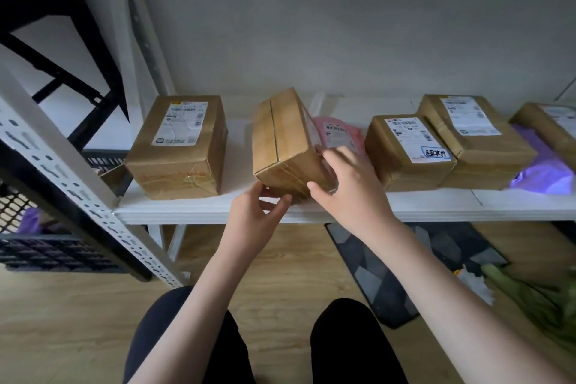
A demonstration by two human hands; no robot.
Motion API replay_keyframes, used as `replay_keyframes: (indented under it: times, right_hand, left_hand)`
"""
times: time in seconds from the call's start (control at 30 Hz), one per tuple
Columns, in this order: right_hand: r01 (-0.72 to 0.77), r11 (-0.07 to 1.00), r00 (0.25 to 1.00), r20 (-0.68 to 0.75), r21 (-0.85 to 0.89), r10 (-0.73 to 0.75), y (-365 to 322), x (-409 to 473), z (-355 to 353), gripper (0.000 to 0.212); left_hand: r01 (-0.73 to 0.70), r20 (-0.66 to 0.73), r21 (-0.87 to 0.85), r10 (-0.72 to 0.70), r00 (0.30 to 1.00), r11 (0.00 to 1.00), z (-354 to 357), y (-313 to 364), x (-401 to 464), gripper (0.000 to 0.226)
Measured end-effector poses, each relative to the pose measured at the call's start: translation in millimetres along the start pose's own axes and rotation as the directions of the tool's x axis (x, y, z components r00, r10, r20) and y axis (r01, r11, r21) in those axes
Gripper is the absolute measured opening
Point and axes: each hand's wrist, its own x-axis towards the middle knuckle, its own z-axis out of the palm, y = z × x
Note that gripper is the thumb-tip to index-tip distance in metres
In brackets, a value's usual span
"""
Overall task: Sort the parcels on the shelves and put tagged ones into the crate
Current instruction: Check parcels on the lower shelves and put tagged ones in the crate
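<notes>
Both hands grip a tilted cardboard parcel [288, 140] at the white shelf's [199, 207] front edge: left hand [255, 212] pinching its lower corner, right hand [349, 187] spread over its side. Dark crate [46, 246] at 9 o'clock on the wooden floor [78, 321].

Handwritten blue-bordered tag [435, 153] on box right of centre [408, 153]: three characters, reads roughly "超英月", uncertain. Printed shipping labels with barcodes on far-left box [177, 146], pink mailer [338, 134], the tagged box, and taller box [477, 140] behind it: print too small and blurred to read. No brand names legible.
</notes>
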Motion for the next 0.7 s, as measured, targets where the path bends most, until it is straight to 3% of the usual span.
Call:
replay_keyframes:
  times: [0.1,0.27,0.57,0.7]
  right_hand:
    - [0.063,0.998,0.998,0.023,0.000,-0.063,-10.8,5.9,5.4,0.056]
    - [0.105,0.994,0.994,-0.003,0.011,-0.105,-23.7,9.4,23.3,0.046]
    - [-0.033,0.993,0.996,0.089,0.113,0.023,-17.1,8.5,40.2,0.074]
    - [-0.114,0.992,0.980,0.173,0.056,0.103,-9.2,20.7,46.5,0.063]
  left_hand:
    - [0.051,-0.063,0.083,-0.046,0.997,0.995,-19.5,-10.8,-10.0,0.031]
    - [0.039,-0.208,0.257,0.015,0.978,0.966,-63.1,-14.5,-15.0,0.055]
    - [-0.016,-0.092,0.434,0.062,0.994,0.901,-66.2,-17.9,7.6,0.032]
    - [-0.006,-0.038,0.485,0.028,0.999,0.875,-60.5,-17.8,26.4,0.041]
